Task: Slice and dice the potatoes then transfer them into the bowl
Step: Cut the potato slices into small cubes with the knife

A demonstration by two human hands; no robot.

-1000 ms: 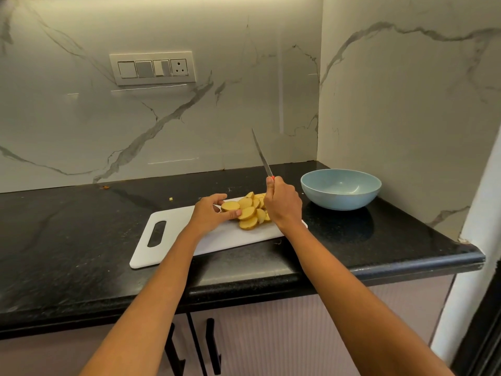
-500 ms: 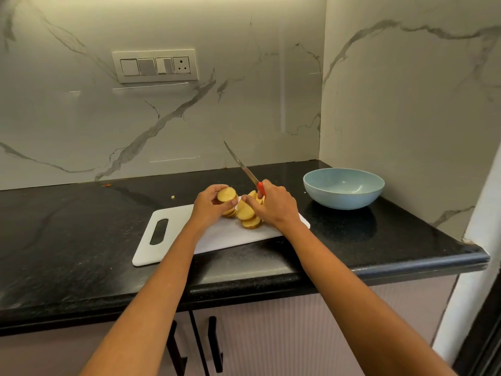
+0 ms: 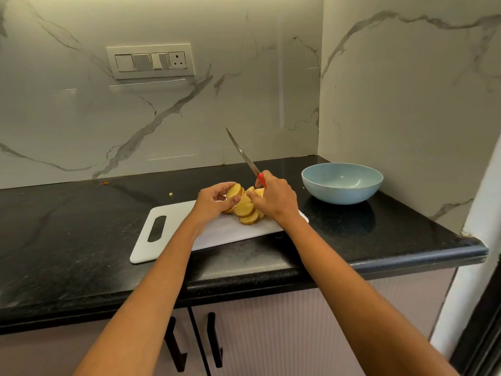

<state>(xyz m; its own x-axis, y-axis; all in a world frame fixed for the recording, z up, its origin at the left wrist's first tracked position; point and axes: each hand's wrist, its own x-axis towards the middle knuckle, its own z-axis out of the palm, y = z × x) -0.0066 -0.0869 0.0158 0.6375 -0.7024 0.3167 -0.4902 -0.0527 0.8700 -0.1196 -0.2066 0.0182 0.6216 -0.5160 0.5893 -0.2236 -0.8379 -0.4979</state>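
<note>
Several round yellow potato slices lie in a heap on the right half of a white cutting board. My left hand holds a small stack of slices lifted just above the heap. My right hand grips a red-handled knife, its blade pointing up and to the left, while its fingertips touch the slices. A light blue bowl stands on the counter to the right of the board, with nothing visible inside.
The black stone counter runs left to right, with its front edge near me and marble walls behind and to the right. A switch panel is on the back wall. Small scraps lie on the counter behind the board. Cabinet doors with black handles are below.
My left hand has gathered slices into a stack and lifted them off the board. My right hand moved left toward the heap and the knife blade tilted from near upright to leaning left.
</note>
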